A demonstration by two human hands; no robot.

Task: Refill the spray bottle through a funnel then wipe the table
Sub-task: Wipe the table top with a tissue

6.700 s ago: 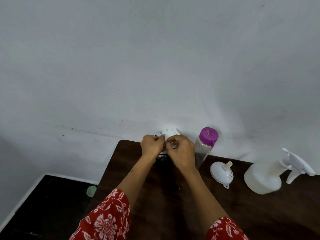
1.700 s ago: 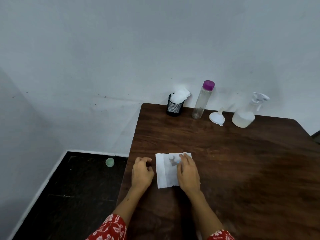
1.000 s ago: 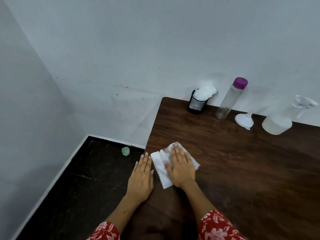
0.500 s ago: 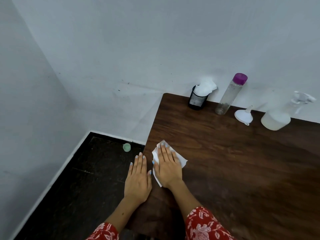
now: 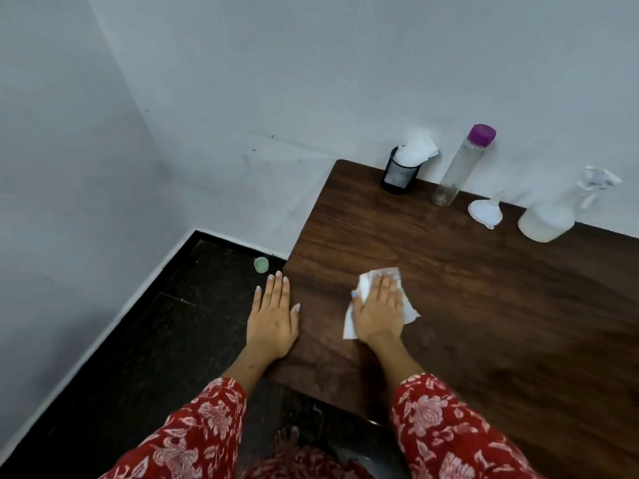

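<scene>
Fingers [image 5: 387, 288] of right hand [image 5: 378, 311] flat, straight, pressing tissue [image 5: 409, 311] onto desk [image 5: 484, 305]; unwiped surface lies rightward; left hand [image 5: 273, 319] flat at desk edge.

Plain room corner, white walls [image 5: 311, 81], dark floor [image 5: 155, 340], wood table [image 5: 484, 305]

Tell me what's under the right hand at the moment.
A white paper tissue lies flat under the right hand on the dark wooden table. The palm covers its middle, so any wet patch there is hidden.

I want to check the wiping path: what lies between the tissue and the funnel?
In the head view, only bare table shows between the tissue under the right hand and the funnel.
</scene>
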